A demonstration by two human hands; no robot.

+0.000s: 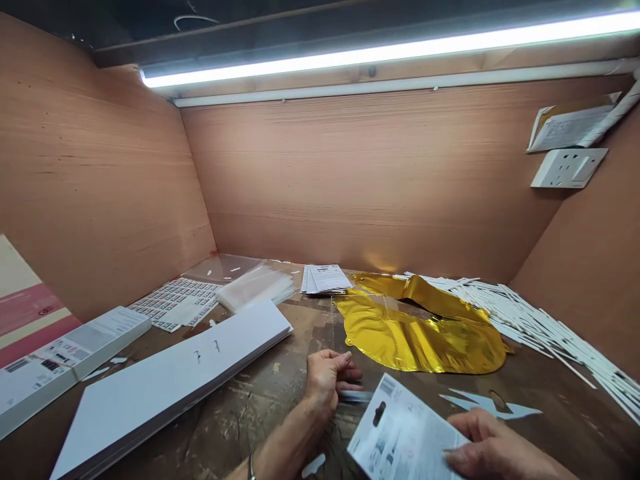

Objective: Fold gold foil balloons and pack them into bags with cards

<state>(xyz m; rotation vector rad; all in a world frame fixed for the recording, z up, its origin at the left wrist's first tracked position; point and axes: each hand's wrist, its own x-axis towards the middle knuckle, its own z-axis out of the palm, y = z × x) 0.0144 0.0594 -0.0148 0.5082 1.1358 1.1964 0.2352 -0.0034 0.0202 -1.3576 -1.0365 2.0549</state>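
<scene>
My right hand (487, 443) grips a printed card (400, 433) by its right edge, thumb on top. The card is white with a barcode and a hang hole near its upper left corner, and its lower part runs out of view. Left of the card, my left hand (330, 380) is closed with curled fingers above the brown table. A pale, shiny strip (356, 396) shows just below those fingers; whether they hold it I cannot tell. Beyond both hands lies a crumpled gold foil balloon (425, 340), flat on the table.
White sticks (545, 327) are heaped at right, near a pale jagged cutout (493, 404). Printed leaflets (326, 279), clear bags (257, 287) and label sheets (175, 301) lie at the back. A long white card stack (180, 380) and white box (65, 360) are at left.
</scene>
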